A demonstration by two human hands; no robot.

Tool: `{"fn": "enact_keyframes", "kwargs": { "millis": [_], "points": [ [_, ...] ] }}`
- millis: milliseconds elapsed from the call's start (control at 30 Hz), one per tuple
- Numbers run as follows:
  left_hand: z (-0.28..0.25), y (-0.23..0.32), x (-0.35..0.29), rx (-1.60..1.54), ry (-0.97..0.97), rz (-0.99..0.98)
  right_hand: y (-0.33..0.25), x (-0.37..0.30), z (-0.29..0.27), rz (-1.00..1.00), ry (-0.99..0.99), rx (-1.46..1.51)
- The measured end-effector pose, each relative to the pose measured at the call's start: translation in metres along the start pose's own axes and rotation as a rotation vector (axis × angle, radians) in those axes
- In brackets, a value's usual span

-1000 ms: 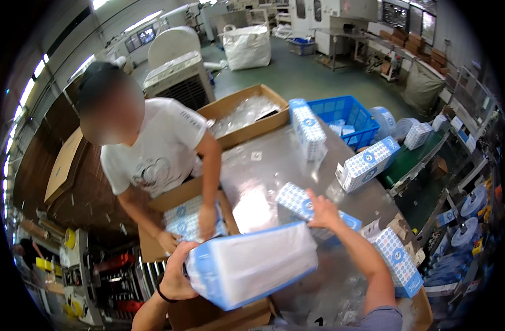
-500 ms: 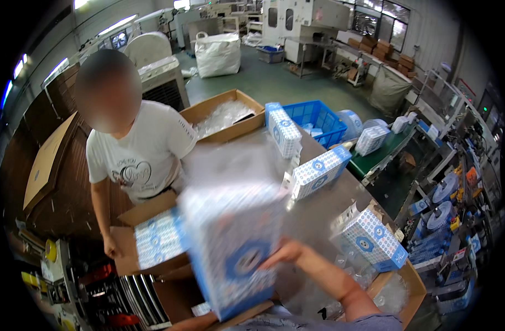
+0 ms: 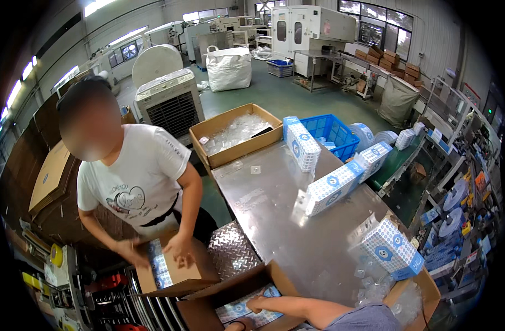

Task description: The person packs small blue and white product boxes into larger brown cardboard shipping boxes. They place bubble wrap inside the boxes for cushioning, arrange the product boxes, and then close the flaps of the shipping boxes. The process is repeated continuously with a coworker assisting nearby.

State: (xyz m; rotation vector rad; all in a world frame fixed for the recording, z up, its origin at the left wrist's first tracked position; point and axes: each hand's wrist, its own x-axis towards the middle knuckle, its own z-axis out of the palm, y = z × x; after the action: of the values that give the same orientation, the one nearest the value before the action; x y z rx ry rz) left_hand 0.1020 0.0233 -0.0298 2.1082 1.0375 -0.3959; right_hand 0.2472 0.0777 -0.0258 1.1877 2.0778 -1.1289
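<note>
An opened cardboard carton [image 3: 202, 309] stands at the lower edge in front of me, with blue-and-white patterned packs [image 3: 271, 313] inside it. My right hand [image 3: 255, 304] reaches into this carton and rests on the packs, fingers apart and bent downward. At the bottom edge my left hand [image 3: 242, 323] is beside the same packs; its fingers are mostly hidden. Left of it, a co-worker's two hands [image 3: 180, 249] are at another carton [image 3: 178, 281] that also holds blue-and-white packs [image 3: 159, 265].
A metal table [image 3: 252, 193] carries several upright boxes, such as this patterned box [image 3: 387, 248]. Clear plastic pieces fill a carton [image 3: 236, 132] at its far end. Behind are a blue crate [image 3: 332, 132] and a green conveyor [image 3: 393, 171]. A roller track [image 3: 158, 303] runs under the cartons.
The blurred stack of packs that my hands held up is down in the carton. My right hand has lowered with it. The co-worker's hands have come to their carton, whose flaps have moved.
</note>
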Motion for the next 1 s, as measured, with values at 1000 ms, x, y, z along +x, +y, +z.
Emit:
{"fn": "enact_keyframes", "kwargs": {
  "millis": [1000],
  "points": [
    [-0.324, 0.252, 0.13, 0.633, 0.44, 0.296, 0.442, -0.369, -0.282, 1.075, 1.091, -0.278]
  ]
}}
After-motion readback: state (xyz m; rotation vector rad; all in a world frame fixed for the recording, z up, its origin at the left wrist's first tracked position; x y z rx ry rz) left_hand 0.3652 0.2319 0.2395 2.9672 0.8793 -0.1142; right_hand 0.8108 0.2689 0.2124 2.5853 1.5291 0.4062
